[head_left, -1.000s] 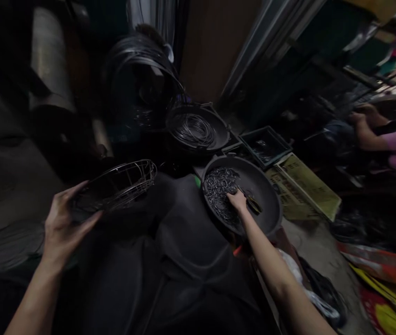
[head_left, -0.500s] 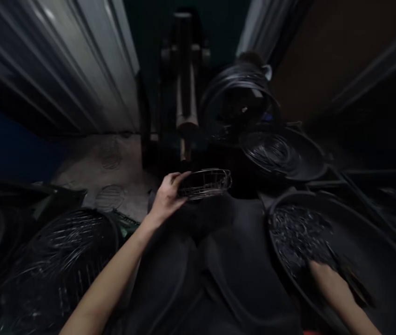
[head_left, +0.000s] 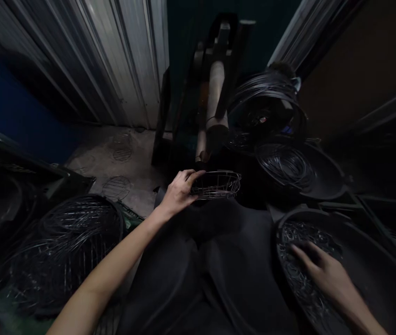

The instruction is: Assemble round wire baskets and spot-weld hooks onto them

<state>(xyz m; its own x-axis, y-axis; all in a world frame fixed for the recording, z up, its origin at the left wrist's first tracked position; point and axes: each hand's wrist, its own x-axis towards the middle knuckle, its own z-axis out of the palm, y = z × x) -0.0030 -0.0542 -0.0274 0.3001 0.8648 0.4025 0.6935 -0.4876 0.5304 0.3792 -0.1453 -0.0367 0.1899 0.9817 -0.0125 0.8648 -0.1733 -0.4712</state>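
In the head view my left hand (head_left: 181, 191) grips the near-left rim of a small round wire basket (head_left: 218, 191), thumb below and fingers above. The basket is held level over my dark-clad lap, just under the metal ram of a machine (head_left: 215, 107). To the right, my right hand (head_left: 318, 266) is over a wide black pan, among small bent metal wire pieces (head_left: 309, 239). Its fingertips are dark and smeared by motion, so I cannot make out anything between them.
At left stands a tub heaped with dark wire parts (head_left: 79, 218). Wire grids (head_left: 116, 187) lie on the floor beyond it. Behind the right-hand pan (head_left: 368, 260) sits another pan with coiled wire (head_left: 286, 165), and a large wire coil (head_left: 267, 88) hangs beside the machine.
My right hand has shifted up and left within the pan, its thumb now showing apart from the fingers. The left hand still holds the basket; the camera view has swung left.
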